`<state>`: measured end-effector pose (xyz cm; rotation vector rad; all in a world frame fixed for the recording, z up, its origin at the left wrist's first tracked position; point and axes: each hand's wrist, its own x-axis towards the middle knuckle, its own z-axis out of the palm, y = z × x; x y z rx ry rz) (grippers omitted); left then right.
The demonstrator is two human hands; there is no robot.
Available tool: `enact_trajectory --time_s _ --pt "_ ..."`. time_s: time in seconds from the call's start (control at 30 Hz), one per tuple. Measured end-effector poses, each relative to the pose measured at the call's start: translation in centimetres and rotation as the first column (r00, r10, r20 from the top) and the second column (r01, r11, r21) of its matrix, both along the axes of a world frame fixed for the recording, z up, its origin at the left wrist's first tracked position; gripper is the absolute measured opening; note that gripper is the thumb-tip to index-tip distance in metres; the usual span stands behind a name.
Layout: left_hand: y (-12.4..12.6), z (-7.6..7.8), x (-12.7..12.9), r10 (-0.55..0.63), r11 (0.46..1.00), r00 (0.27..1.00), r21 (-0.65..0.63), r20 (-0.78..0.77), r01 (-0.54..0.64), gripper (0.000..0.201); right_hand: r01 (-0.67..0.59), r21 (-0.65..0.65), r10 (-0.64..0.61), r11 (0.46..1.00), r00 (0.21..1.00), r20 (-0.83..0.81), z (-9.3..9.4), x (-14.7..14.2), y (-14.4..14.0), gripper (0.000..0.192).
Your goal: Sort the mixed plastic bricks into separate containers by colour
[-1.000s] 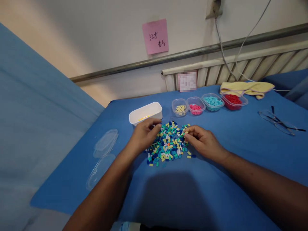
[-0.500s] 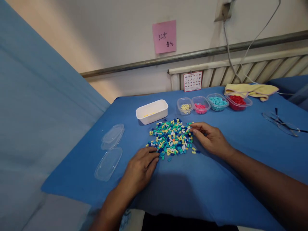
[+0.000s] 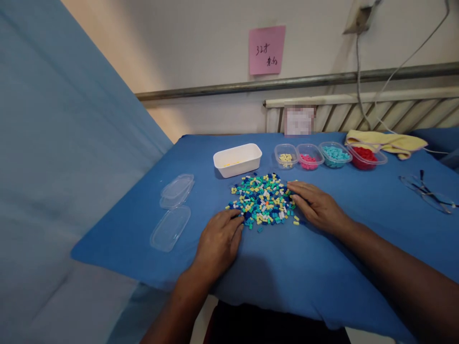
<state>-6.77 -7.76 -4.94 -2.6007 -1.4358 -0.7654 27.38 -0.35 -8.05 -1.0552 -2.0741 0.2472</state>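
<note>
Apparently the step was picking through small bricks (image 3: 263, 203) mid-frame, the left hand (image 3: 219, 242) loosely curled at their edge, its hold unclear, the right hand (image 3: 318, 203) part-open, nothing visibly gripped, the next move seemingly needing a light pinch.

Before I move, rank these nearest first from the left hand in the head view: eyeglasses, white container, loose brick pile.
From the left hand:
1. Loose brick pile, just ahead and right.
2. White container, behind the pile.
3. Eyeglasses, far right.
</note>
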Motion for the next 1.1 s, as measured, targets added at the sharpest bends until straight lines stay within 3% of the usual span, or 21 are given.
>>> enact_trajectory --time_s 0.23,0.4,0.5,0.67,0.93,1.0,1.1 --pt "0.2 -0.8 -0.2 0.054 0.999 0.998 0.006 0.036 -0.054 0.023 -0.056 -0.098 0.081 0.994 0.961 0.266 1.2 -2.5 -0.1 0.058" --pt "0.2 -0.8 -0.2 0.056 0.998 0.996 0.000 0.065 -0.056 0.023 -0.281 -0.170 0.328 0.945 0.833 0.445 2.7 -7.0 -0.1 0.069" --pt "0.1 -0.9 -0.1 0.054 0.999 0.995 0.001 0.081 -0.054 0.022 -0.301 -0.198 0.360 0.933 0.803 0.474 2.9 -8.3 1.0 0.071" --pt "-0.1 -0.9 0.0 0.072 0.997 0.995 -0.031 0.069 -0.070 0.021 -0.121 -0.265 0.246 0.957 0.821 0.515 2.7 -6.9 2.1 0.080" --pt "-0.2 -0.5 0.0 0.080 0.997 0.994 -0.028 0.068 -0.078 0.021 -0.268 -0.237 0.350 0.934 0.819 0.455 2.6 -4.0 -3.4 0.073" --pt "-0.2 -0.4 0.0 0.083 0.996 0.995 -0.029 0.057 -0.081 0.021 -0.263 -0.189 0.319 0.946 0.855 0.408 2.7 -2.9 -3.7 0.065" --pt "-0.4 -0.1 0.0 0.087 0.996 0.992 -0.018 0.088 -0.086 0.020 -0.145 -0.072 0.158 0.987 0.959 0.237 2.3 -0.5 -2.8 0.051"
